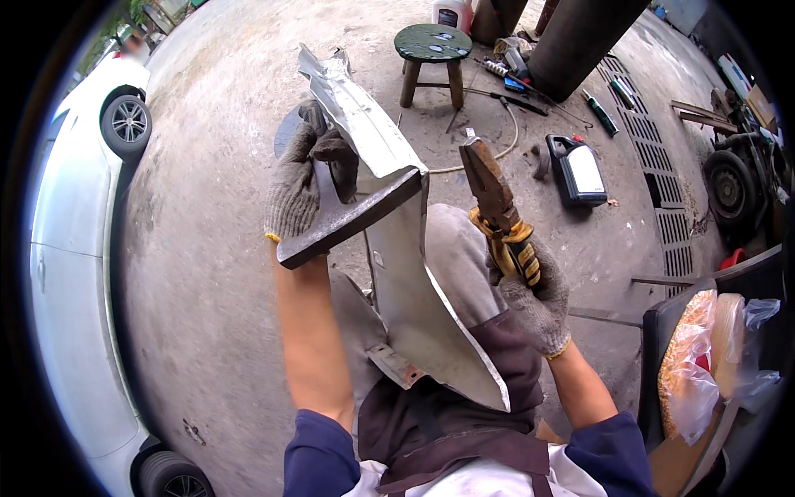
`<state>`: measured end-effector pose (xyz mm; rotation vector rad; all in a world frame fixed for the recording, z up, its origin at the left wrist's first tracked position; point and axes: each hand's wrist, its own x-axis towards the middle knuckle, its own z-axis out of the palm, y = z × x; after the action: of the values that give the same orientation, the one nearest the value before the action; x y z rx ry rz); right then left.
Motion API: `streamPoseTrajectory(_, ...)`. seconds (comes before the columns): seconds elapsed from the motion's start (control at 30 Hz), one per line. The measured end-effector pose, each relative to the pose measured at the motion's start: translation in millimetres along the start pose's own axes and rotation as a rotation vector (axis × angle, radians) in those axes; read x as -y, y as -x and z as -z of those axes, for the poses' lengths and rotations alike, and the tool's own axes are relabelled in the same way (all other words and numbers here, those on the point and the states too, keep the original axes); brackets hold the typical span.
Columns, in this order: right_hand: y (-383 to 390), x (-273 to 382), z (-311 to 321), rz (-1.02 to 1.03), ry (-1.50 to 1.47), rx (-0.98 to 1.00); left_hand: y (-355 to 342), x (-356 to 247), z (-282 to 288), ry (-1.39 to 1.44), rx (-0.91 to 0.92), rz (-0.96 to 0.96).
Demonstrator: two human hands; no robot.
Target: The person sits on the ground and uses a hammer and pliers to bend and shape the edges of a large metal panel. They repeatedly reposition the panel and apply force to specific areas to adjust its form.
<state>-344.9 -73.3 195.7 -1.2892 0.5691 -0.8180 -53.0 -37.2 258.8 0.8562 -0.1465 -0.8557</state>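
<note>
My left hand (296,186), in a grey knit glove, is closed round a heavy T-shaped steel piece (352,219). Its thick dark bar lies against a bent, silver-white sheet-metal panel (397,273). The panel runs from beyond my left hand down between my knees to my lap, with a crumpled far end and a pointed near end. To the right of it, my right hand (538,302), gloved likewise, grips rusty pliers (493,190) by their yellow-and-black handles. Their jaws point away from me and look closed. Part of the left fingers' hold is hidden behind the steel.
A white car (79,282) stands along the left. Ahead are a green-topped stool (433,43), a dark cylinder (584,50), scattered tools and a hose. A black jug (575,170) sits right of the pliers, before a drain grate (654,157). Plastic-wrapped bags (691,356) lie at the lower right.
</note>
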Motion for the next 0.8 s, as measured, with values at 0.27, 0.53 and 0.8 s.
streamPoseTrajectory(0.27,-13.5,-27.9,-12.9,-0.024,0.054,0.080,-11.6,36.8,25.1,-0.407,0.403,-0.296)
streamPoseTrajectory(0.53,-12.2,-41.9,-11.2,-0.006,0.039,0.104,4.1,15.5,7.9,0.074,0.285,0.212)
streamPoseTrajectory(0.8,-20.2,-40.8,-16.8,-0.043,0.095,0.145,-7.3,38.2,22.6,-0.190,0.414,-0.137)
